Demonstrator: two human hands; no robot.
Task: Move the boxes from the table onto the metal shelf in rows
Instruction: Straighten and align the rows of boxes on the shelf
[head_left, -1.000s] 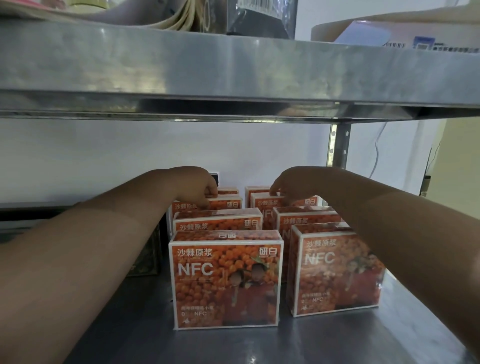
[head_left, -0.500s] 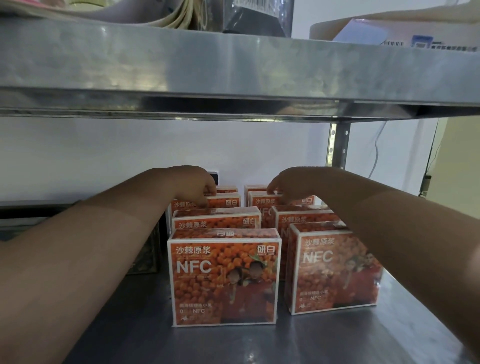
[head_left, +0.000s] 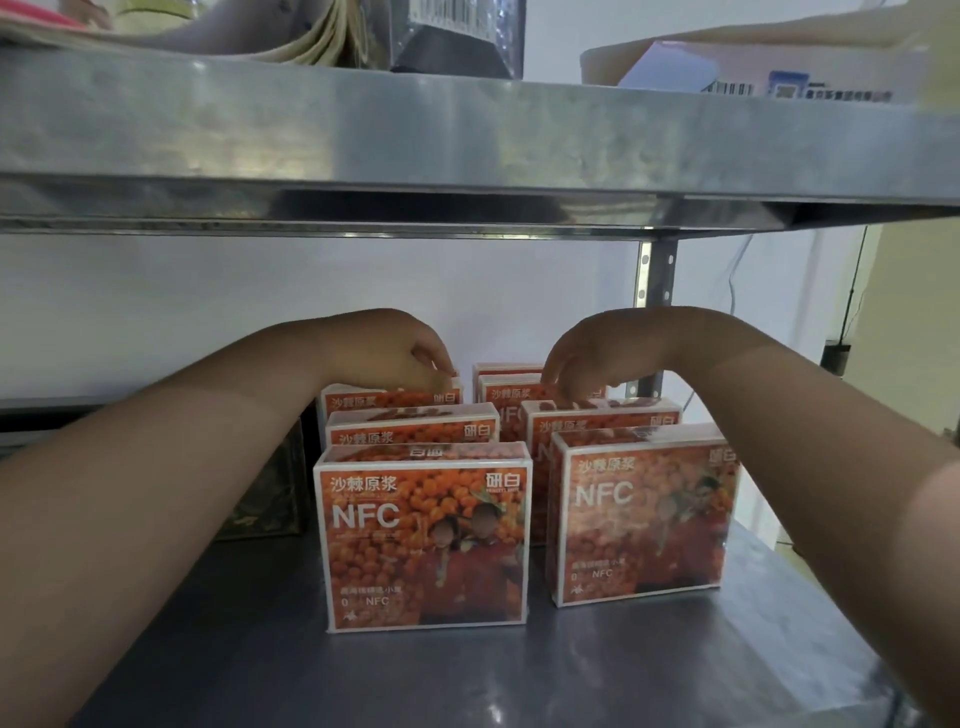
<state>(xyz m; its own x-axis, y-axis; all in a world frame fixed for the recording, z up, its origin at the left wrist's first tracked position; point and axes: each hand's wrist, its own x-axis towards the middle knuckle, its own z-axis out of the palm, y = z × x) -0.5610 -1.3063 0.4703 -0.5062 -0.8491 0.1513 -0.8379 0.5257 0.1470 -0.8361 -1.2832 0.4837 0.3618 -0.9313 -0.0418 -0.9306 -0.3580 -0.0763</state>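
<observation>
Left grip (head_left: 415, 358) and right grip (head_left: 582, 364) hang over rear boxes (head_left: 389, 401).

dim, backlit (soft edge blur)

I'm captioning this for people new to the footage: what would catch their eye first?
The bright orange boxes marked NFC, standing upright in two rows running front to back on the metal shelf. Next, the left hand and right hand, which reach over the front boxes with fingertips down at the tops of rear ones. A second shelf spans the top of the view, close overhead.
</observation>
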